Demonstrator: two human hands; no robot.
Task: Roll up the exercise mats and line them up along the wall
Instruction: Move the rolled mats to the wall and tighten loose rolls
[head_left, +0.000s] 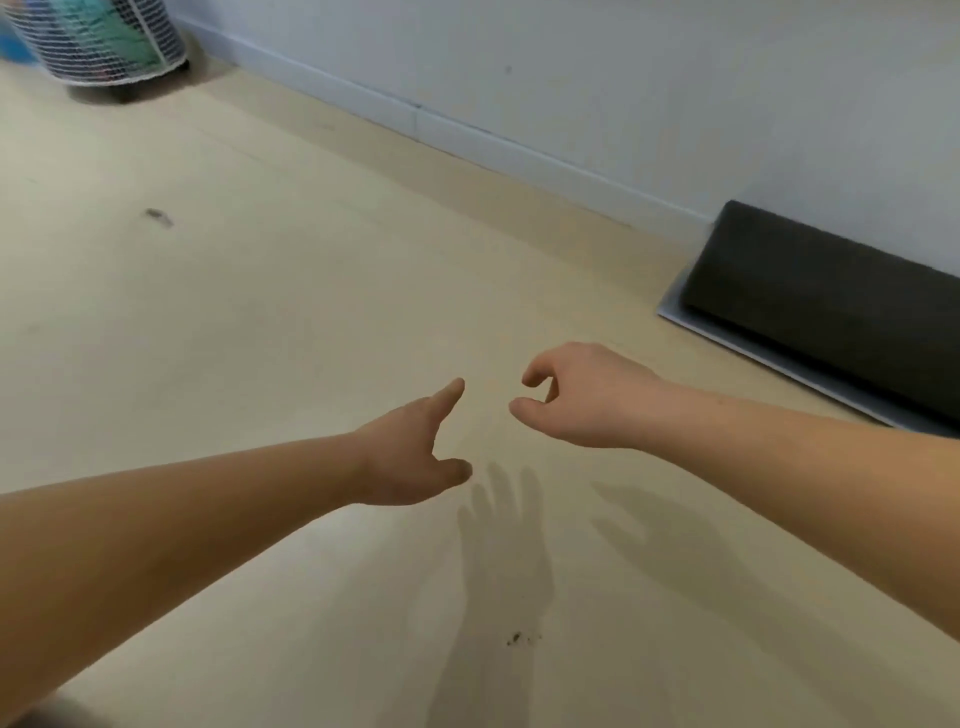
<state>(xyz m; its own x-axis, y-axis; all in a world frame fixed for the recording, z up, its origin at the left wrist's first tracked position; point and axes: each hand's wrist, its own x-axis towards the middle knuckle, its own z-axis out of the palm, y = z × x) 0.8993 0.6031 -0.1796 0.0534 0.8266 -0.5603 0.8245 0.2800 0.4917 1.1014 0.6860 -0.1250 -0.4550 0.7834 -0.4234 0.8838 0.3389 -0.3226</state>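
Observation:
Both my arms reach forward over a bare beige floor. My left hand (415, 447) is held out with fingers straight and thumb spread, holding nothing. My right hand (576, 395) hovers beside it, fingers loosely curled, empty too. A dark grey rolled mat (831, 306) lies against the white wall at the right, resting on a thin light-grey sheet (675, 312) whose edge sticks out under it. The mat's right end runs out of the frame. Neither hand touches the mat.
A white wire-mesh basket (104, 41) with coloured things inside stands by the wall at the top left. The white wall and its baseboard (467, 140) run diagonally from top left to the right. Small dark specks (158, 217) mark the floor.

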